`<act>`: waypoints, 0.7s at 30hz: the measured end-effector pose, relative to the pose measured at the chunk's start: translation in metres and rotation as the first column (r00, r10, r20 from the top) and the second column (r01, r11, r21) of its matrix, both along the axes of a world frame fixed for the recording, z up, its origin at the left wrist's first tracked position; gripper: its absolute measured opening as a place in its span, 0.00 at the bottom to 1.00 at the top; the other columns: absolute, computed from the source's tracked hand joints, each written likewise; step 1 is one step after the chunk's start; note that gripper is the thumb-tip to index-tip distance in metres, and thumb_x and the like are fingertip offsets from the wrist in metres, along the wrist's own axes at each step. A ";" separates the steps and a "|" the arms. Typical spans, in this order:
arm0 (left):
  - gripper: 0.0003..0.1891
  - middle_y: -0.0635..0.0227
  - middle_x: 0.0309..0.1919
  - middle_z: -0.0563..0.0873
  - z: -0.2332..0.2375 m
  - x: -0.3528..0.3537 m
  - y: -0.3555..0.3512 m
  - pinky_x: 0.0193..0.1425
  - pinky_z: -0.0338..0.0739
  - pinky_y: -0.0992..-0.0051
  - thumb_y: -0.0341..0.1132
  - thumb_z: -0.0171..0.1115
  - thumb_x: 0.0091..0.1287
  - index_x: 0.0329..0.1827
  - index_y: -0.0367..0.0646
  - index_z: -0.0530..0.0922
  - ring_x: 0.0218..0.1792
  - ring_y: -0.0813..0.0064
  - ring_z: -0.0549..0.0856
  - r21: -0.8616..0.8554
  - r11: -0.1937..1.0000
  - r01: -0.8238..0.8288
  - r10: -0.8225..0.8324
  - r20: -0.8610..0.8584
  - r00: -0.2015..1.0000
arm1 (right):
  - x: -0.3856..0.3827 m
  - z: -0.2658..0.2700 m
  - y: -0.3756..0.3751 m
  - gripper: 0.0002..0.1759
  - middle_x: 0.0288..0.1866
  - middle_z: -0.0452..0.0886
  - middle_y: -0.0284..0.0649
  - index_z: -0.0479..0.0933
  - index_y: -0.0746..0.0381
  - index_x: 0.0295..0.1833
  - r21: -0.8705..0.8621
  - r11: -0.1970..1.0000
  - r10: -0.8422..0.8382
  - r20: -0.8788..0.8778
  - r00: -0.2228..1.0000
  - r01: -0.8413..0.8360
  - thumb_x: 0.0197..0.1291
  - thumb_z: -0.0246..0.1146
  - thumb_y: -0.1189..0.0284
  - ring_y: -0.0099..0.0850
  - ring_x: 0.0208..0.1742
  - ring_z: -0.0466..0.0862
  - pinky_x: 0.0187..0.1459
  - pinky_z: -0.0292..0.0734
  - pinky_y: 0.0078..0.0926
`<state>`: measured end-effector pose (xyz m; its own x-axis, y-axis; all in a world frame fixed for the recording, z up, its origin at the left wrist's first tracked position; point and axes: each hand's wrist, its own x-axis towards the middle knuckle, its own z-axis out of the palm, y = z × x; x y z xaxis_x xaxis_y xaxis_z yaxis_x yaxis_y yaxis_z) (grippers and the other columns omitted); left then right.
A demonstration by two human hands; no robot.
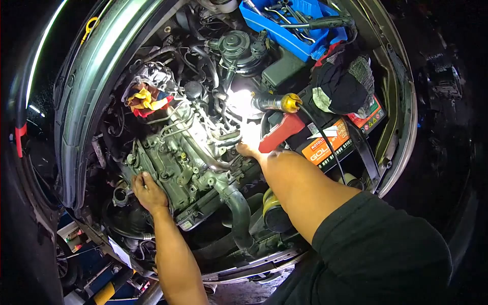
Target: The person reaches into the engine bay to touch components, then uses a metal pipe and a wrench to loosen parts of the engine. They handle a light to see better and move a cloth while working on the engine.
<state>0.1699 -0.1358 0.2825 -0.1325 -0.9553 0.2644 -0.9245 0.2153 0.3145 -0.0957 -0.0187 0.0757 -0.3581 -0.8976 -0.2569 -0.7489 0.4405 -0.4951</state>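
My left hand [149, 193] rests on the near left edge of the engine's valve cover [178, 173], thumb and fingers apart and nothing seen in them. My right hand [249, 146] reaches down among the pipes [226, 138] at the right side of the engine. Its fingers are hidden by glare and engine parts, so I cannot see what they touch. Just above it lies a lit work lamp [277, 102] with a yellow end and a black cord. A red plastic piece [282, 132] sits beside my right wrist.
A blue tray [300, 43] of wrenches and ratchets stands at the back right. Dark gloves or cloths [343, 84] lie over the orange-labelled battery [325, 145]. A coloured rag [147, 99] is tucked at the engine's far left. A thick hose [239, 211] runs in front.
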 end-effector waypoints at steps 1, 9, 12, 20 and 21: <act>0.27 0.41 0.62 0.74 0.001 0.000 0.001 0.72 0.61 0.60 0.50 0.52 0.72 0.54 0.28 0.78 0.66 0.48 0.70 0.017 1.000 -0.010 0.010 -0.006 1.000 | -0.001 -0.001 0.000 0.10 0.29 0.82 0.42 0.80 0.53 0.26 -0.003 1.000 -0.003 -0.002 1.000 0.003 0.44 0.65 0.58 0.42 0.34 0.81 0.37 0.75 0.40; 0.27 0.42 0.63 0.73 0.002 0.001 0.002 0.72 0.60 0.60 0.50 0.52 0.72 0.53 0.28 0.78 0.66 0.48 0.70 0.029 1.000 -0.006 0.007 -0.018 1.000 | -0.004 -0.003 -0.006 0.11 0.28 0.82 0.41 0.79 0.52 0.25 -0.043 0.999 -0.022 -0.012 1.000 0.022 0.43 0.65 0.57 0.42 0.33 0.81 0.36 0.74 0.40; 0.27 0.42 0.64 0.73 0.001 -0.001 0.003 0.72 0.60 0.61 0.50 0.53 0.72 0.53 0.27 0.78 0.67 0.49 0.70 0.056 0.998 -0.034 0.035 -0.021 0.999 | -0.005 0.000 -0.008 0.11 0.27 0.81 0.41 0.79 0.52 0.24 -0.071 0.997 -0.030 -0.013 0.999 0.029 0.43 0.65 0.57 0.42 0.32 0.81 0.35 0.74 0.40; 0.28 0.41 0.61 0.75 0.004 0.001 0.000 0.71 0.61 0.63 0.49 0.52 0.73 0.56 0.25 0.76 0.65 0.49 0.72 0.105 0.994 0.003 -0.003 0.003 1.000 | 0.001 -0.018 -0.016 0.11 0.23 0.78 0.38 0.76 0.50 0.23 -0.264 0.949 -0.155 0.076 0.985 0.170 0.39 0.65 0.56 0.42 0.29 0.78 0.33 0.73 0.40; 0.28 0.41 0.61 0.75 0.006 0.000 0.001 0.71 0.62 0.63 0.49 0.51 0.73 0.56 0.25 0.76 0.65 0.49 0.72 0.108 0.994 -0.017 0.020 -0.023 1.000 | 0.000 -0.015 -0.018 0.11 0.23 0.79 0.38 0.77 0.50 0.24 -0.159 0.979 -0.121 0.053 0.991 0.128 0.39 0.65 0.56 0.41 0.29 0.79 0.33 0.74 0.40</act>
<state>0.1703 -0.1350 0.2885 -0.1093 -0.9806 0.1628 -0.9199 0.1618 0.3571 -0.0953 -0.0368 0.0612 -0.4610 -0.8779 -0.1295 -0.6698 0.4400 -0.5982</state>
